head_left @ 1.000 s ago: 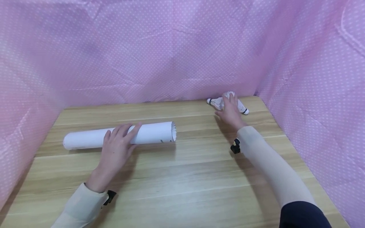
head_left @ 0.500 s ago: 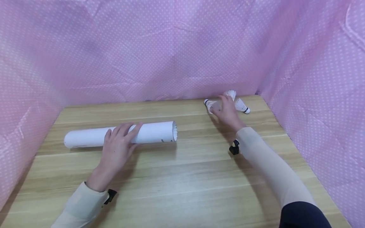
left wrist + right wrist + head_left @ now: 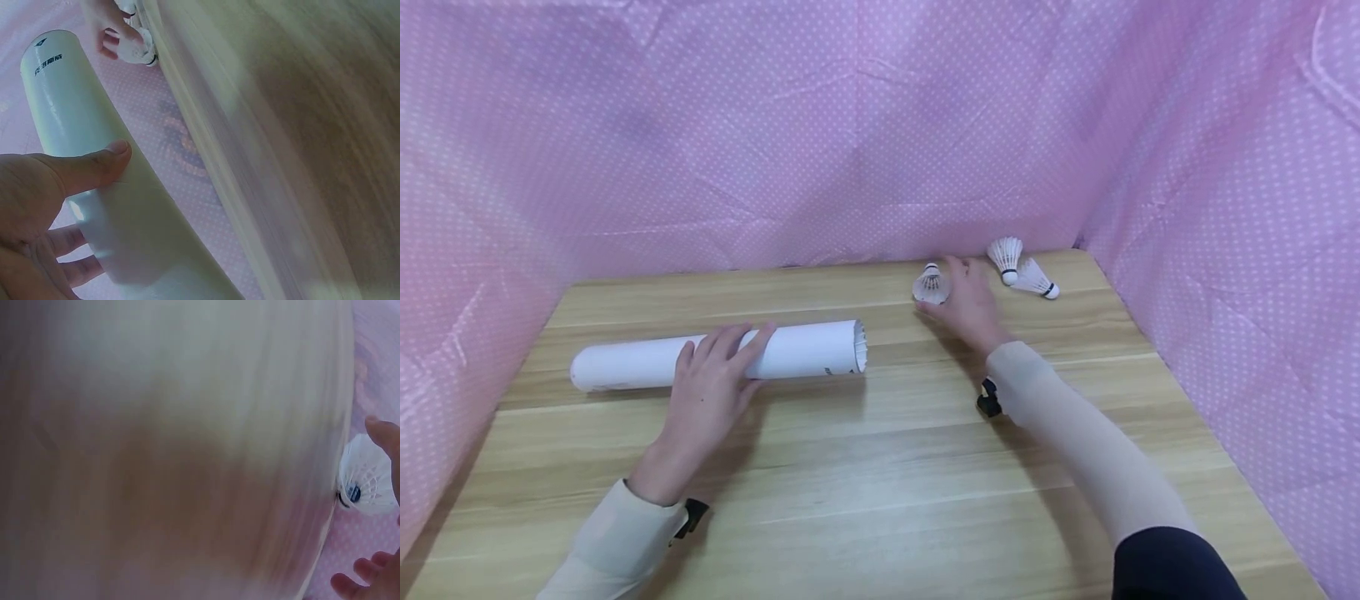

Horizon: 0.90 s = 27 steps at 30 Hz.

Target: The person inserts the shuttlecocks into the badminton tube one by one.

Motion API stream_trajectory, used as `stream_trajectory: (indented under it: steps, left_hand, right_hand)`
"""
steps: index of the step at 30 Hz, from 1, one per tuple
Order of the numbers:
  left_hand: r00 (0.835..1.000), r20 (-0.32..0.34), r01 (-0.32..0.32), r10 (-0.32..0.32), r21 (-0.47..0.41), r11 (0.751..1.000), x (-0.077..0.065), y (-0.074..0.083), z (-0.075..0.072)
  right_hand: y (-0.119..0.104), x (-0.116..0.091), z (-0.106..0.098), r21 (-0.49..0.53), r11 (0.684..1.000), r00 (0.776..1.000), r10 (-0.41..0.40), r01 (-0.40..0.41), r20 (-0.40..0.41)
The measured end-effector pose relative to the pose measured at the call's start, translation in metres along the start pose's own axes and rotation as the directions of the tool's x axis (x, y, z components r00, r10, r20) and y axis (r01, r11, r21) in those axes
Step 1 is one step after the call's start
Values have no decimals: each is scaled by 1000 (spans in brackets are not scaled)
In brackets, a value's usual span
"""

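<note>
A white shuttlecock tube [image 3: 808, 350] lies on its side at the left of the table. My left hand [image 3: 709, 400] grips it around the middle, thumb along the near side; in the left wrist view the thumb [image 3: 94, 169] presses on the tube wall. White feathery edges show in its right-hand mouth. Near the back edge my right hand [image 3: 966, 304] holds a white feather shuttlecock [image 3: 931, 287] by the skirt, between thumb and fingers. Its open skirt faces me, cork pointing away. In the right wrist view the thumb [image 3: 384, 434] overlaps this shuttlecock's skirt.
Two more shuttlecocks lie right of my right hand by the back edge: one [image 3: 1004, 257] has its cork toward me and overlaps the other [image 3: 1036, 280]. Pink dotted cloth [image 3: 775, 150] hangs behind and beside the wooden table [image 3: 865, 500].
My right hand has drawn one shuttlecock left, away from the other two, and its skirt has turned toward me. The left hand and the tube stay nearly still.
</note>
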State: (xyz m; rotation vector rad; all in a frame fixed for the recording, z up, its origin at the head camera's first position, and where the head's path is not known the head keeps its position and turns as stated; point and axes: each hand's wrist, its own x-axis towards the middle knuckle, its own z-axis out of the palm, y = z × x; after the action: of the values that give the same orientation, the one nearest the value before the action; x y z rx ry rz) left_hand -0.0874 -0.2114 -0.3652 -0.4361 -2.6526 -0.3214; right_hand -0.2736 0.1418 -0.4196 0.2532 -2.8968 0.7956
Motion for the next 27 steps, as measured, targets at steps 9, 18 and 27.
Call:
stream_trajectory:
  steps: [9, 18, 27]
  left_hand:
    - [1000, 10, 20, -20, -5, 1000, -2, -3, -1]
    - [1000, -1, 2, -2, 2, 1000, -3, -6, -2]
    - [1000, 9, 7, -7, -5, 1000, -4, -6, -2]
  right_hand:
    - [-25, -1, 3, -302, 903, 949, -266, 306, 169]
    - [-22, 0, 3, -539, 674, 863, -405, 505, 301]
    - [-8, 2, -3, -600, 492, 766, -517, 631, 382]
